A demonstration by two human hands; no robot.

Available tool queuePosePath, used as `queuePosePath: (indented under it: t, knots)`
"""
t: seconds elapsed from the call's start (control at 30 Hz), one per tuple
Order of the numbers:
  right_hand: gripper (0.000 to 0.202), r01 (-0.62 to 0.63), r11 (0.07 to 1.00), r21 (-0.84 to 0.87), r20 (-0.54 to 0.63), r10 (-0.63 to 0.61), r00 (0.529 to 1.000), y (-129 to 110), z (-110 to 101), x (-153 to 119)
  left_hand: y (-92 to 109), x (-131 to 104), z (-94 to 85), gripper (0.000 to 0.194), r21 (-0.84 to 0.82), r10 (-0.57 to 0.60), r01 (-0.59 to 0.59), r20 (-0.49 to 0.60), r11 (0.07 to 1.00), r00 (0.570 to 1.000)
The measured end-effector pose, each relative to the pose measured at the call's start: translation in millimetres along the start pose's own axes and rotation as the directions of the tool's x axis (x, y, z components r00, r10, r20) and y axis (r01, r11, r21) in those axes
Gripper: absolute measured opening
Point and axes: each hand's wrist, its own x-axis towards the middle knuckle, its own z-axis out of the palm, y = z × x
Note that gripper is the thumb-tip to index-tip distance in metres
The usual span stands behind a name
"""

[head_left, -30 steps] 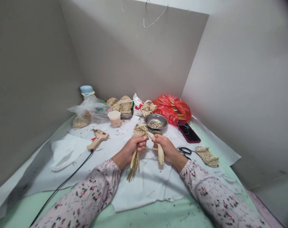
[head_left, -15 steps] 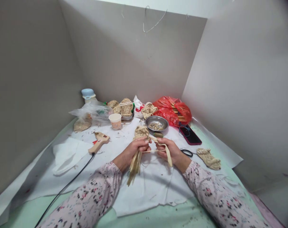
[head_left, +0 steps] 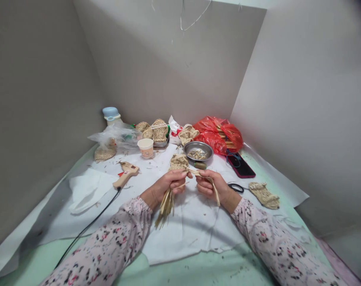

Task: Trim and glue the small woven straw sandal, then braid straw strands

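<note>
My left hand is closed around a small woven straw piece. Its braided part shows above my fingers, and a bundle of loose straw ends hangs below them. My right hand pinches a pale flat straw strip that runs across from the woven piece. The strip's free end droops past my right fingers. Both hands are close together over the white sheet, with a small gap between them. The fingers hide part of the weave.
Behind the hands stand a metal bowl of straw bits, a paper cup and a red plastic bag. At left lies a corded glue gun. To the right are a phone, scissors and another woven piece.
The strip between my hands is now pulled straighter, and its hanging end looks narrower. My hands have spread slightly apart. The thin strand that spanned them lower down now ends near my left hand.
</note>
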Motion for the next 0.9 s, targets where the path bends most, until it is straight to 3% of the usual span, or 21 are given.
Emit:
queuePosePath:
  t: [0.27, 0.7, 0.9]
  knots:
    - [0.029, 0.067, 0.983, -0.174, 0.002, -0.067, 0.998, 8.3, -7.7, 9.5, -8.5, 8.6, -3.3, 0.022, 0.178, 0.046, -0.039, -0.032, 0.983, 0.998]
    - [0.02, 0.085, 0.969, -0.233, -0.085, -0.107, 0.991, 13.2, -9.9, 10.9, -12.7, 11.7, -7.3, 0.023, 0.218, 0.034, -0.03, -0.015, 0.975, 0.999]
    - [0.021, 0.128, 0.919, -0.374, -0.156, -0.198, 0.968, 13.5, -4.7, 10.6, -16.5, 14.4, -7.2, 0.026, 0.289, 0.134, -0.095, -0.117, 0.953, 0.984]
